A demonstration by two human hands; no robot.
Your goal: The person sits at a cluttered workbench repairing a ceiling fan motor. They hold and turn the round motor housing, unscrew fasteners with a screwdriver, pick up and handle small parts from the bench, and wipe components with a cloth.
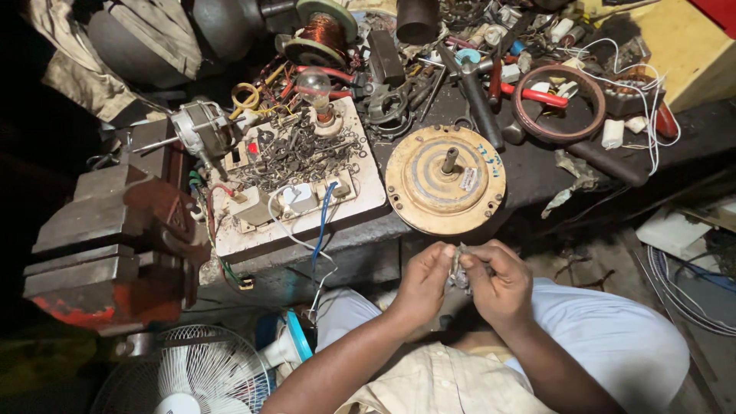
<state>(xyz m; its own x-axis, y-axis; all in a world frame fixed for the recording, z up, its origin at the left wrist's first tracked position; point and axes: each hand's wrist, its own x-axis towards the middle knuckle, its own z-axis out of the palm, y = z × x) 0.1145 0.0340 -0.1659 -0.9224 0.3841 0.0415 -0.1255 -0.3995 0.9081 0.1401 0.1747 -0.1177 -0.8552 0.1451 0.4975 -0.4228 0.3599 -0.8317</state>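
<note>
My left hand (424,282) and my right hand (500,280) meet over my lap, just below the workbench edge. Both pinch a small grey metal part (458,268) between the fingertips; its exact shape is hard to tell. Directly above the hands, a round tan fan motor housing (445,179) with a central shaft lies flat on the bench.
A white test board (303,172) with a bulb, sockets and loose small parts sits left of the housing. A red bench vise (115,245) stands at far left. Tools, a copper coil (322,32) and wires crowd the back. A white table fan (203,372) lies below.
</note>
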